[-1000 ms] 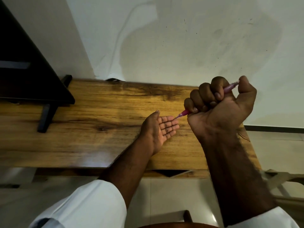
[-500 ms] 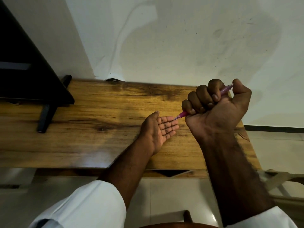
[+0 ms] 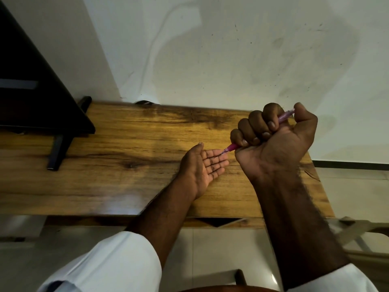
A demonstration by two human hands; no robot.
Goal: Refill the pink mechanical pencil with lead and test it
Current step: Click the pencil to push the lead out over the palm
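A right hand [image 3: 273, 142] is fisted round the pink pencil [image 3: 232, 147], thumb at its top end as if to click lead forward. The tip points toward 8 o'clock. The left hand [image 3: 202, 169] lies palm up, fingers straight, just under the tip, likely to feel for the lead. Both are above a wooden table [image 3: 126, 144]; a black stand [image 3: 42, 91] sits toward 9 o'clock.

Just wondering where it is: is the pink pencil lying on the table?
No, the right hand grips the pink pencil in its fist, tip toward the open left hand.
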